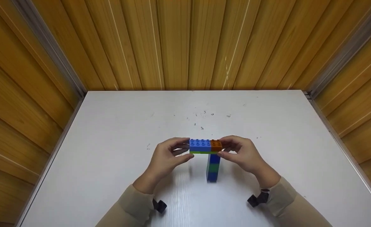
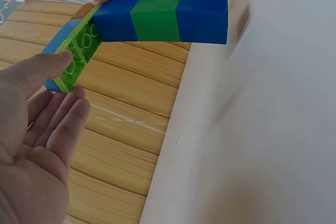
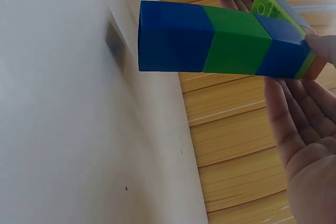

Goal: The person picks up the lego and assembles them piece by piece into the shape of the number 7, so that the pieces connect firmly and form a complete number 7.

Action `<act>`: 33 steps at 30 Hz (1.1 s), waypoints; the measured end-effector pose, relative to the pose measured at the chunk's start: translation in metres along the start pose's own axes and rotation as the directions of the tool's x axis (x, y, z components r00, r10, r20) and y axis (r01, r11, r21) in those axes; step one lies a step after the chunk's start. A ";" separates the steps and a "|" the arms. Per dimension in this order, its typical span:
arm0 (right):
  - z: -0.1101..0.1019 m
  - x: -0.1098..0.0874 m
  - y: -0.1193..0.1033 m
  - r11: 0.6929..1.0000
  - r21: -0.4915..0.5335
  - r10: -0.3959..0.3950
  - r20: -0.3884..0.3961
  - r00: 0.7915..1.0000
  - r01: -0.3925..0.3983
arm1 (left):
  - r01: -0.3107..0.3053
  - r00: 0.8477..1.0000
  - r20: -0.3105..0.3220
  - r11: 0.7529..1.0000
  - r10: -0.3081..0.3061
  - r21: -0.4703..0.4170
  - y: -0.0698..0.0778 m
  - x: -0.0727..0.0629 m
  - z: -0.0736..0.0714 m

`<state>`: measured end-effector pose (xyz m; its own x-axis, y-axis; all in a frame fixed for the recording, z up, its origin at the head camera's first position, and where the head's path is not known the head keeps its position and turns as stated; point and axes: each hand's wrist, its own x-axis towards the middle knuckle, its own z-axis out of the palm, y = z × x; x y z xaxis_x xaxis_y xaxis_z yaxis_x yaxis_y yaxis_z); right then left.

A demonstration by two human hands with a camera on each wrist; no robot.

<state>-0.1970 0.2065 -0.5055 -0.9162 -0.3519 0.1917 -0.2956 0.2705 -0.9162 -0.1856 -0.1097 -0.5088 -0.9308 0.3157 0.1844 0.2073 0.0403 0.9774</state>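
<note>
Both hands hold one structure of toy building bricks in the head view. On top, a light blue brick (image 1: 200, 145) and an orange-brown brick (image 1: 216, 145) sit side by side on a lime green plate (image 2: 79, 59). From the plate's right end a column hangs down: a blue brick, a green brick (image 3: 239, 40) and another blue brick (image 3: 173, 38) at the bottom. My left hand (image 1: 168, 156) holds the left end between thumb and fingers. My right hand (image 1: 244, 154) pinches the right end, thumb at the plate's front edge. In the wrist views the column's bottom stands off the table, its shadow apart.
A white table (image 1: 116, 126) with small dark marks lies beneath. Wood-patterned panels (image 1: 173, 44) rise behind it and along both sides, with grey metal strips at the corners. Black devices (image 1: 160, 206) are strapped at both wrists.
</note>
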 end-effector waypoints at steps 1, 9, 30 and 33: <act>0.001 0.000 0.001 1.000 0.012 0.014 -0.011 1.000 -0.014 | -0.018 1.000 -0.014 1.000 0.018 0.005 0.000 0.000 0.000; 0.004 0.002 0.007 0.994 0.087 0.064 -0.022 0.998 -0.062 | -0.121 0.989 -0.073 0.990 0.126 0.071 -0.004 0.001 0.000; 0.012 0.017 0.023 0.990 0.023 0.139 -0.031 0.990 -0.138 | -0.079 0.992 -0.073 0.971 0.098 0.226 -0.022 0.013 -0.002; 0.009 0.023 0.024 0.987 -0.025 0.161 -0.010 0.987 -0.161 | -0.049 0.996 -0.062 0.966 0.067 0.254 -0.024 0.019 -0.004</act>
<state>-0.2221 0.1967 -0.5261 -0.9546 -0.2944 0.0450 -0.1504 0.3461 -0.9260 -0.2090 -0.1088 -0.5282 -0.9316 0.2586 0.2554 0.3226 0.2643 0.9089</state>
